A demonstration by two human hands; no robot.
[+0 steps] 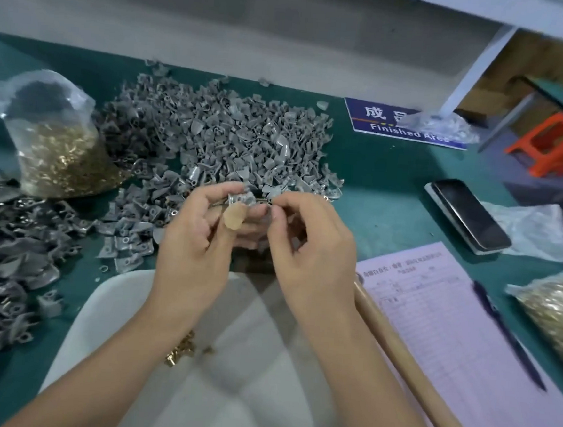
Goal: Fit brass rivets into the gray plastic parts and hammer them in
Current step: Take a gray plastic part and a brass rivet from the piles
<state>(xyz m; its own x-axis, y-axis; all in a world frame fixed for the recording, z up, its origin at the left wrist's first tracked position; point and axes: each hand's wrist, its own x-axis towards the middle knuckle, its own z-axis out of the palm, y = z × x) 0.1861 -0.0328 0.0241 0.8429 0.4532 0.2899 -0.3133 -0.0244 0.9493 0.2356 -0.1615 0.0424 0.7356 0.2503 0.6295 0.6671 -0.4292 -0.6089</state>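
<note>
Left hand: the left hand is raised above the table, fingers curled, pinching a gray plastic part between thumb and fingertips; a tan bandage wraps the thumb tip.
Right hand: the right hand is just beside the left, thumb and forefinger pinched on a small brass rivet at the right edge of the part.
Loose rivets: a few brass rivets lie on the white tray under the left wrist.
Hammer: a wooden handle lies along the right forearm, its head hidden.
Part piles: a large gray heap sits just beyond the hands; a second pile lies to the left.
Rivet bags: one clear bag of rivets stands at the left, another lies at the right edge.
Right side: a pink form with a pen on it, and a phone beyond.
Far edge: a blue "Finished Area" sign lies on the green table.
</note>
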